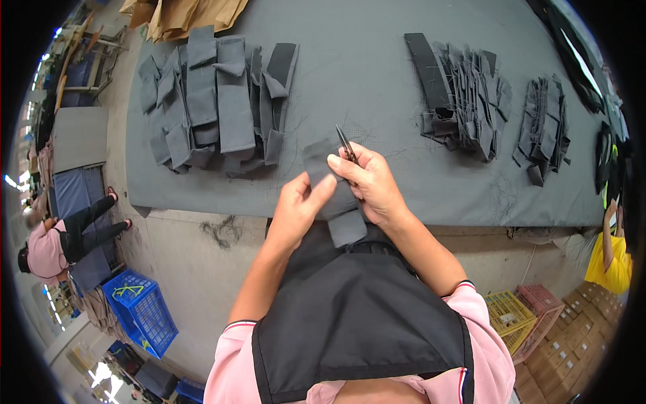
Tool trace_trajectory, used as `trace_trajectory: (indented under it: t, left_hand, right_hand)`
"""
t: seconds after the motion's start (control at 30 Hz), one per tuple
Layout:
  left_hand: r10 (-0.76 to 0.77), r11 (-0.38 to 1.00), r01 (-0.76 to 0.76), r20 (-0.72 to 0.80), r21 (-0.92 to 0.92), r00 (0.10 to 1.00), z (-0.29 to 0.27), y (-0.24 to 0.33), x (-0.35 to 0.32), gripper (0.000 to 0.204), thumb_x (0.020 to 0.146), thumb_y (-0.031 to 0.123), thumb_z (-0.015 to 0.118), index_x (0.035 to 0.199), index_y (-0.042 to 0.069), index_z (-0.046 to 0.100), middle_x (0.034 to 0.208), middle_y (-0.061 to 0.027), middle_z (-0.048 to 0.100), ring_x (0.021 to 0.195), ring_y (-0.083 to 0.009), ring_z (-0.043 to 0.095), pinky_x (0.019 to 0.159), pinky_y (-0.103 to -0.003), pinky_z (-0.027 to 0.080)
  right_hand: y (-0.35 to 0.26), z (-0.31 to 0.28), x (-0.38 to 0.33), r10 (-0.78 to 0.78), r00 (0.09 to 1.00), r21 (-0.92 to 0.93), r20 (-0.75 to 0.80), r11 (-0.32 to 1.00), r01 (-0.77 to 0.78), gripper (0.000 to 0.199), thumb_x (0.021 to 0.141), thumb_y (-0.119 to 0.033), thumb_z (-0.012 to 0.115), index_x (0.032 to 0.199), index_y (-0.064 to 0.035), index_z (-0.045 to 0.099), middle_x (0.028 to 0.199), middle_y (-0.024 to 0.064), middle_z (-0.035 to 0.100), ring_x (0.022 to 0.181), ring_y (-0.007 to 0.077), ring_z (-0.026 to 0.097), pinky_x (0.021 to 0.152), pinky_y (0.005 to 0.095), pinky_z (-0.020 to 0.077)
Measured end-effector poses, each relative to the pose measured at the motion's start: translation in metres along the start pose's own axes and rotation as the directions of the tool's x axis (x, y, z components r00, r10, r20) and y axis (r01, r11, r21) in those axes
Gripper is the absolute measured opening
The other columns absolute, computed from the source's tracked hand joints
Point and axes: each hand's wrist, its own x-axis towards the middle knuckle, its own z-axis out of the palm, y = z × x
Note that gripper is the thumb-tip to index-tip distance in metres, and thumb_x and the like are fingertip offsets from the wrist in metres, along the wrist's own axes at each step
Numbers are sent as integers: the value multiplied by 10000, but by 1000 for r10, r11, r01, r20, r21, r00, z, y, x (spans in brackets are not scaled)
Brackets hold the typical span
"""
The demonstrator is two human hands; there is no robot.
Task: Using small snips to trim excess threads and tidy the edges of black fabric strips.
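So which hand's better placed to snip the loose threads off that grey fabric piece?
Probably the right hand: it already holds the thread snips, blades pointing away over the grey fabric piece. The left hand pinches the piece, steadying it.

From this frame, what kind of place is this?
Probably a garment or sewing workshop. Stacks of cut grey fabric pieces lie on a long grey table; the left hand and right hand hold one fabric piece, with small snips. Plastic crates sit on the floor.
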Motion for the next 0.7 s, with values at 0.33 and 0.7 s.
trace_trajectory:
  t: [0.33,0.7]
  left_hand:
    - [-48,967,-4,-198,-256,979,-10,-13,14,218,920,232,591,815,44,624,748,55,576,646,-13,462,587,-186,390]
    - [7,970,-48,-171,-237,985,1,3,4,202,916,227,598,865,35,636,786,49,584,688,-15,476,619,-189,403]
  right_hand:
    - [12,-23,-61,-388,919,-619,-71,740,265,261,810,-62,655,1037,-10,537,867,12,523,774,68,511,684,212,428]
    - [8,-17,-52,-412,903,-670,121,637,381,222,740,-28,687,951,-7,622,820,40,519,736,102,539,615,238,436]
